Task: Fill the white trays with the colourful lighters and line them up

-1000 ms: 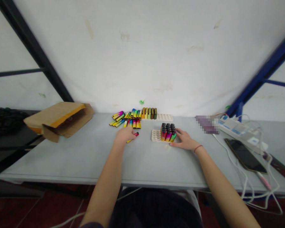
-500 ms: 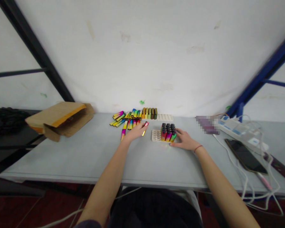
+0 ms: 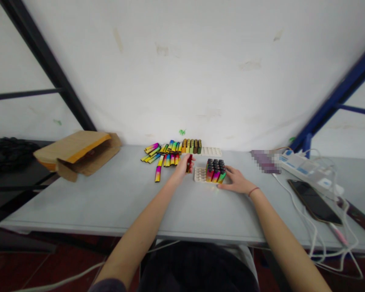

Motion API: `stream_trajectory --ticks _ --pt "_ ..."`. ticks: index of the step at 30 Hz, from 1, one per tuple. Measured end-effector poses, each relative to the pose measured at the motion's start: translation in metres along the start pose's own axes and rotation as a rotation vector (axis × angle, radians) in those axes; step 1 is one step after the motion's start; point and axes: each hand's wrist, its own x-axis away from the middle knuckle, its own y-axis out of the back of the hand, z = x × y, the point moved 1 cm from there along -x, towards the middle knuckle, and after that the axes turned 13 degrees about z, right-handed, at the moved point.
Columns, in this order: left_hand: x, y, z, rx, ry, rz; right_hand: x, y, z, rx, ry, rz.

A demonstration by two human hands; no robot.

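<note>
My left hand (image 3: pixel 182 165) holds a shiny red and gold sleeve (image 3: pixel 189 164) nearly upright, just left of a white holed tray (image 3: pixel 200 174). Black-topped colourful lighters (image 3: pixel 215 170) stand in the tray's right part, while its left holes are bare. Beside them, my right hand (image 3: pixel 236 180) rests with thumb and fingers spread around the right side of the tray. A loose heap of metallic rainbow sleeves (image 3: pixel 158 156) lies to the left. Behind, several upright sleeves (image 3: pixel 191 146) stand in rows next to a second white holed tray (image 3: pixel 211 151).
An open brown cardboard box (image 3: pixel 79 152) lies at the left. On the right are a black phone (image 3: pixel 314 200), a pixelated purple item (image 3: pixel 265 161), a white power strip (image 3: pixel 310 170) and tangled white cables. A wall rises behind the table.
My left hand has moved slightly right, towards the near tray, and the sleeve in it has turned more upright. My right hand has stayed in place.
</note>
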Motion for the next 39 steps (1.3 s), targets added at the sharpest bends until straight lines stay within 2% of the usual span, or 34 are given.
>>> stream_trajectory --ticks 4,9,14,23,29,39 --pt "0.003 -0.007 0.001 0.084 0.049 -0.06 0.0 0.0 -0.001 0.013 0.016 -0.003" --pt "0.005 -0.01 0.005 0.104 0.121 -0.079 -0.001 -0.002 -0.004 0.01 0.024 -0.009" --pt "0.005 -0.011 0.003 0.167 0.041 -0.193 0.0 0.0 -0.001 0.002 -0.002 0.01" --pt "0.006 -0.015 0.0 0.214 0.003 -0.27 0.001 0.002 0.001 0.002 0.002 0.021" --pt "0.007 -0.013 0.001 0.182 -0.021 -0.294 0.0 0.0 -0.002 -0.007 0.024 0.01" --pt "0.007 -0.01 0.003 0.156 -0.005 -0.247 -0.001 -0.001 -0.002 -0.011 0.017 0.005"
